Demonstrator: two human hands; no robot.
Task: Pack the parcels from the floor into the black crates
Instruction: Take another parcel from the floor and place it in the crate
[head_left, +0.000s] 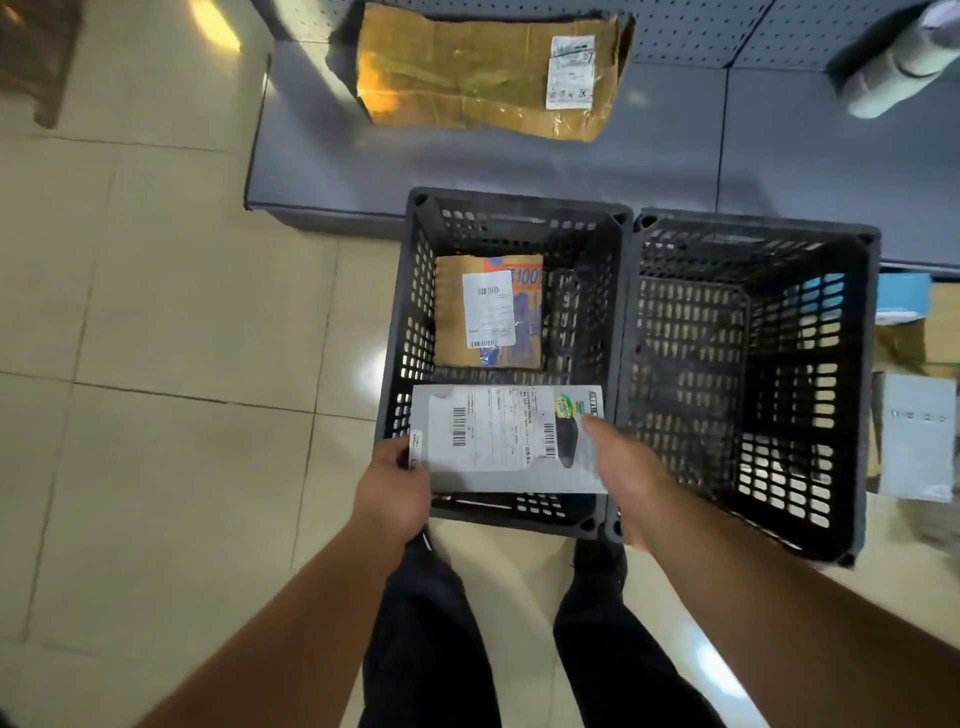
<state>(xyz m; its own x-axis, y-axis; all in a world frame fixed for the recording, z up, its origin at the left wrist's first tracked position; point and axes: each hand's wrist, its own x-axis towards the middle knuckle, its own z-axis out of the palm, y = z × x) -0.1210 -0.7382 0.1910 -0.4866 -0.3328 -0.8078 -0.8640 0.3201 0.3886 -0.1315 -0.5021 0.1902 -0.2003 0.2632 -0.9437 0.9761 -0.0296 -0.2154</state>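
Two black perforated crates stand side by side on the tiled floor. The left crate (415, 312) holds a brown cardboard parcel (452, 322) with a white label, lying flat on its bottom. Over the near part of that crate I hold a grey-white parcel (498, 441) with barcode labels. My left hand (395, 483) grips its left end, thumb on top. My right hand (628, 473) holds its right end with fingers stretched along the edge. The right crate (748, 364) shows nothing inside.
A flattened brown carton (467, 78) lies on a grey low shelf (675, 156) behind the crates. More parcels, a grey one (914, 436) and a blue one (901, 293), lie on the floor right of the crates. My legs stand just in front of the crates.
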